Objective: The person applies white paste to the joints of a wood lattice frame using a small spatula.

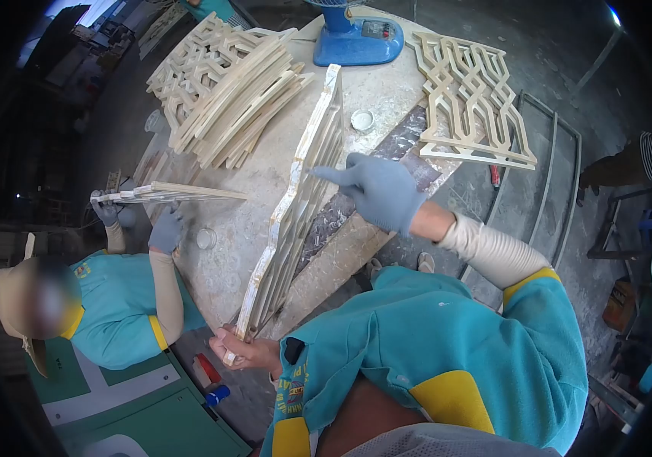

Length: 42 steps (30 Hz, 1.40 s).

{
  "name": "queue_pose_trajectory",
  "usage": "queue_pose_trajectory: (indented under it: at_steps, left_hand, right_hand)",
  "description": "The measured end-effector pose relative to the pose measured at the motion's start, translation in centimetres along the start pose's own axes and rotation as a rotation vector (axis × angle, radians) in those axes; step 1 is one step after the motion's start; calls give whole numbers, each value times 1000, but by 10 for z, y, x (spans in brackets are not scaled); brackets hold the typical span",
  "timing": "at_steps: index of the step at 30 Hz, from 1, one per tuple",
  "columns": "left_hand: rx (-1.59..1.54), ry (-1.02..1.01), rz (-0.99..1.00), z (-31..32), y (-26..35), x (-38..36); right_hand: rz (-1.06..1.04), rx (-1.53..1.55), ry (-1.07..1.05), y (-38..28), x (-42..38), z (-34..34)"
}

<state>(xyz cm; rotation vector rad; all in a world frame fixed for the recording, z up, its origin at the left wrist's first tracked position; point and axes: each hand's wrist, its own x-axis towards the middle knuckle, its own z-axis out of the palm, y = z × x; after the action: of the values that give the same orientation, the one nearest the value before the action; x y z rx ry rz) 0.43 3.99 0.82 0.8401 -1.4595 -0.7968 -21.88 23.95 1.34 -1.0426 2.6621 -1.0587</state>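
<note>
A wooden lattice panel [289,199] stands on its edge on the table, its narrow side turned up and smeared with whitish filler. My left hand [246,349], bare, is closed around the panel's near end. On its right side is my right hand [383,190] in a grey glove, the index finger stretched out to the panel's edge and the other fingers loosely bent. A small round tub of white paste [362,120] sits on the table beyond that hand. The table top [227,209] is spotted with white.
Stacked lattice panels [227,99] lie at the back left, and another panel [478,99] overhangs the right edge. A blue fan base [358,42] stands at the back. At left, a co-worker [124,305] in grey gloves holds a panel [181,192] near a second tub [206,238].
</note>
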Motion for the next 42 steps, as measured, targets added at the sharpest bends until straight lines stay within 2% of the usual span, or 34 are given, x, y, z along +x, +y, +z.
queue_pose_trajectory:
  at_steps: [3,6,7,9,13,15,16,18,22,24,28,30,31,33,34,36,40,42]
  left_hand:
    - [-10,-10,-16,1,0,0]
    - [-13,9,-5,4,1,0]
    - [-14,21,-13,4,1,1]
    - [-31,9,-9,2,0,1]
    - [-61,3,2,2,-4,0]
    - [-60,8,6,2,-3,0]
    - [-59,7,13,2,-2,0]
    - [-54,9,5,2,-1,-1]
    - [-72,18,21,1,-6,0]
    - [-76,13,12,0,-5,0]
    - [-47,1,21,-2,-5,0]
    - [-72,6,4,-2,-6,0]
    - [-93,7,-14,-1,-6,0]
    - [-74,3,-5,-1,-5,1]
    - [-54,1,5,-1,-4,2]
    - [-67,-2,3,1,-3,2]
    - [-76,6,-7,1,-4,3]
    - [-61,-1,-2,2,-2,4]
  right_hand:
    - [-92,114,-19,3,-6,-1]
    - [-22,235,-74,11,2,-12]
    - [-23,236,-74,10,2,-10]
    - [6,1,-4,6,4,-5]
    - [-11,23,-27,2,-2,-3]
    - [-99,209,-31,15,3,-6]
    - [-96,209,-33,15,5,-8]
    - [56,-15,6,8,10,-13]
    - [-41,-135,83,-1,4,-7]
    - [4,67,-187,3,12,-22]
    - [108,-31,-83,1,12,-17]
    - [-26,25,-32,6,6,-5]
    - [-27,24,-33,10,7,-9]
    - [-31,258,-94,22,11,-21]
    - [-31,257,-94,29,15,-24]
    - [53,10,175,41,25,-28]
    - [147,-220,187,44,38,-23]
    - [60,-169,125,36,29,-19]
